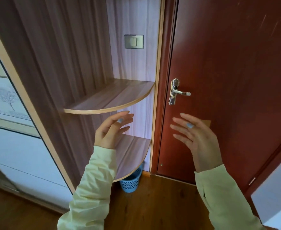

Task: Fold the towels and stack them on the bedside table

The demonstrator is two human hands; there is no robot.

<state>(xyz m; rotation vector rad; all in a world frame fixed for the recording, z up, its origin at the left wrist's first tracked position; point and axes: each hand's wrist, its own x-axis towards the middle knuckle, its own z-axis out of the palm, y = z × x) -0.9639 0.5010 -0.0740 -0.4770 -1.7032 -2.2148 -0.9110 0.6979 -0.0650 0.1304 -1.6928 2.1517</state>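
**A:** Head view. What are the hands holding?

**B:** Nothing. The left hand (pixel 110 130) and right hand (pixel 197 138) are both raised in the air, palms turned toward each other. The fingers (pixel 179 128) are straight and loosely spread. The left shows between the upper shelf (pixel 113 97) and lower shelf (pixel 133 155). The right is before the door (pixel 235 63), below the handle (pixel 177 92).

**A:** And the towels?

**B:** Out of view, and so is the table. Here there are only the shelves, a switch (pixel 134 41) and a blue bin (pixel 130 181) on the floor (pixel 153 205) under the lower shelf.

**A:** So what could go wrong?

**B:** I'd judge no fold is under way, and the person faces a corner with nothing to fold. If the left hand lifts, its knuckles may strike the upper shelf's edge, though I can't tell how near it truly is. In a turn toward the towels, a loose sleeve (pixel 93 188) could snag the handle, or a foot could clip the bin. The shelves also tempt a wrong stack, since the towels belong on the table.
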